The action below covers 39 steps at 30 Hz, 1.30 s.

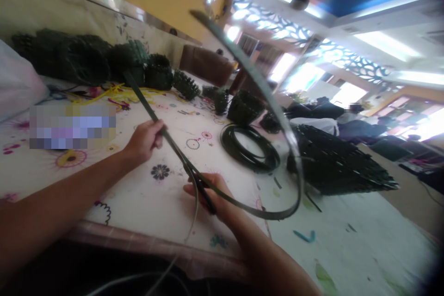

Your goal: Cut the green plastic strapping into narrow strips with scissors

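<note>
My left hand (145,141) is closed around a dark green plastic strip (169,141), which slants up toward the back left. Lower down, the strip parts lengthwise at a dark tool that looks like scissors (207,198). My right hand (215,192) is closed on this tool; its blades are mostly hidden. From there a wide length of the strip curves out to the right and loops high into the air. A narrow pale sliver (196,206) hangs down over the table's front edge.
Dark green woven baskets (86,58) line the back of the patterned table (121,185). A coil of green strip (249,148) lies right of centre, beside a large woven piece (340,162). Yellow strips (104,94) lie behind my left hand. Scraps lie at right; people sit farther off.
</note>
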Each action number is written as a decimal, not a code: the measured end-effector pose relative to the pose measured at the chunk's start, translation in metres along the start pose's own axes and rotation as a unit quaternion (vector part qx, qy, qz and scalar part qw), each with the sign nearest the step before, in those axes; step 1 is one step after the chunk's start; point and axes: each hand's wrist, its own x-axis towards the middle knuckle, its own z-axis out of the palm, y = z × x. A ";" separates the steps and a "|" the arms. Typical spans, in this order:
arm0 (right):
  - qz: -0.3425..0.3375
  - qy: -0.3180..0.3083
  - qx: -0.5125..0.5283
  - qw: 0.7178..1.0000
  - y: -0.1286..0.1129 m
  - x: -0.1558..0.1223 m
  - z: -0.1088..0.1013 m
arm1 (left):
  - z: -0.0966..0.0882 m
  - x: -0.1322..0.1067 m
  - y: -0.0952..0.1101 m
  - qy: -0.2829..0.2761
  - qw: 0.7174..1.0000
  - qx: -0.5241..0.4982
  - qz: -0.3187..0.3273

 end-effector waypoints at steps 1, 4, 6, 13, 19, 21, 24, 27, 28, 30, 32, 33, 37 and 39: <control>0.001 0.002 -0.006 1.000 0.001 0.000 0.000 | -0.001 0.001 0.001 0.003 1.000 0.000 0.001; 0.000 -0.006 0.002 1.000 0.004 0.002 -0.002 | -0.003 0.006 0.005 0.020 1.000 0.000 0.010; 0.003 -0.024 0.025 0.999 0.007 0.004 -0.002 | -0.004 0.007 0.008 0.029 0.999 -0.001 0.016; -0.008 -0.041 0.024 0.999 0.009 0.010 -0.003 | 0.003 -0.002 0.008 0.024 1.000 -0.003 0.003; -0.018 -0.027 -0.017 0.999 0.008 0.008 -0.006 | 0.005 -0.005 0.004 0.006 1.000 -0.010 0.018; -0.017 -0.026 -0.013 0.999 0.007 0.007 -0.006 | 0.005 -0.005 0.005 0.004 1.000 -0.013 0.019; -0.010 -0.035 0.005 0.999 0.004 0.006 -0.003 | 0.005 -0.005 0.005 0.010 1.000 -0.011 0.014; -0.002 -0.028 0.021 0.999 0.001 0.005 0.000 | 0.006 -0.006 0.005 0.017 1.000 -0.005 0.007; -0.002 -0.026 0.026 0.999 0.001 0.005 0.000 | 0.006 -0.006 0.005 0.018 1.000 -0.004 0.005; -0.007 -0.031 0.038 0.999 0.000 0.004 0.001 | 0.006 -0.007 0.005 0.019 1.000 -0.002 0.001; -0.011 -0.039 0.054 0.998 0.000 0.003 0.002 | 0.006 -0.007 0.005 0.017 1.000 -0.002 -0.003; -0.012 -0.040 0.061 0.997 -0.001 0.002 0.003 | 0.006 -0.007 0.005 0.016 1.000 -0.003 -0.005; -0.014 -0.035 0.074 0.997 -0.003 -0.001 0.003 | 0.005 -0.004 0.005 0.010 1.000 -0.007 -0.012; -0.008 -0.036 0.075 0.997 -0.003 0.000 0.002 | 0.003 -0.002 0.006 0.012 1.000 -0.008 -0.010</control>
